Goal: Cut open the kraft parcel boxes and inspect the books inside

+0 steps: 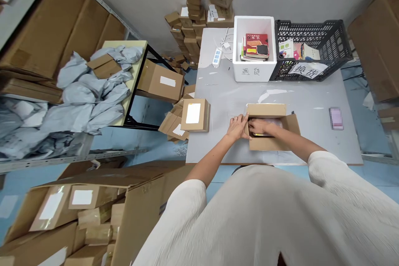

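An open cardboard box (269, 144) lies on the table in front of me, its flaps folded outward. My left hand (239, 126) grips the box's left end, thumb low on the near side and fingers along the flap. My right hand (259, 126) reaches down inside the box toward that same end; its fingertips are partly hidden by the cardboard. Beneath and beside the right hand lies something flat with a shiny, clear wrapping (276, 122), mostly covered by the hand and forearm.
A sealed, labelled carton (195, 115) sits at the table's left edge. Behind are a white foam bin (254, 70) and a black crate (311, 66), both holding books. A phone (336, 118) lies right, a power strip (217, 57) at back left. Grey parcels (93, 91) cover a side table.
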The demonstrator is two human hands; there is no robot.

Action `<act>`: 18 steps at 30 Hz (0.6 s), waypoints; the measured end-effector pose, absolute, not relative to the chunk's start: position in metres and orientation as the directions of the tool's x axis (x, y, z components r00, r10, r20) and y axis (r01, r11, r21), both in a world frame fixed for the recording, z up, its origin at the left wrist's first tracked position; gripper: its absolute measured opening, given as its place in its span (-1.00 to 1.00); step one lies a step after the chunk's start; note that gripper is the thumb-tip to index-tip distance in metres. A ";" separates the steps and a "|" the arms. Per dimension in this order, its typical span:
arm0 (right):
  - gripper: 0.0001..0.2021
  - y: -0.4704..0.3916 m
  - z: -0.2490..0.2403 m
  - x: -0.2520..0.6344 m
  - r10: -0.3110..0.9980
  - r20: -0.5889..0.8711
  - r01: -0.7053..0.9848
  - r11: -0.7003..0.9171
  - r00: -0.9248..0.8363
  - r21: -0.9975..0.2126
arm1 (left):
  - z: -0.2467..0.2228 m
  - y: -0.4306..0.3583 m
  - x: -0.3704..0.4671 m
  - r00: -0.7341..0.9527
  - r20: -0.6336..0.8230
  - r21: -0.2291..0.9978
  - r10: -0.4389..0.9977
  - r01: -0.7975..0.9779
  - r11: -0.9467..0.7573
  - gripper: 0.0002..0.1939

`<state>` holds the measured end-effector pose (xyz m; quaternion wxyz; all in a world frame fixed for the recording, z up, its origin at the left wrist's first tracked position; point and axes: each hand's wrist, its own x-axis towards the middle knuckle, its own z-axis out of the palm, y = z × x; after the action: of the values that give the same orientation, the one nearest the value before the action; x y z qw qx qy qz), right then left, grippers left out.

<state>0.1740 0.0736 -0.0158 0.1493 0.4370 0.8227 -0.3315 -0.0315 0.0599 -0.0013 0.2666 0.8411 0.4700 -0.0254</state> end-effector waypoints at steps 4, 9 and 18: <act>-0.69 0.070 0.015 0.183 0.653 -0.537 0.842 0.355 -0.535 -0.406 | 0.005 0.059 -0.026 0.547 -0.300 0.376 0.782 0.821 -0.430 0.57; -0.49 0.062 0.052 0.190 0.728 -0.549 0.903 0.240 -0.410 -0.357 | 0.012 0.060 -0.025 0.520 -0.324 0.314 0.790 0.847 -0.429 0.50; -0.69 0.042 0.078 0.212 0.729 -0.673 0.989 0.037 -0.124 -0.142 | 0.017 0.061 -0.022 0.515 -0.306 0.291 0.801 0.851 -0.437 0.47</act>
<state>0.2123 0.0419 0.0781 0.2165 0.6255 0.6866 -0.3007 -0.0217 0.0607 0.0173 0.2076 0.8454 0.4884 -0.0609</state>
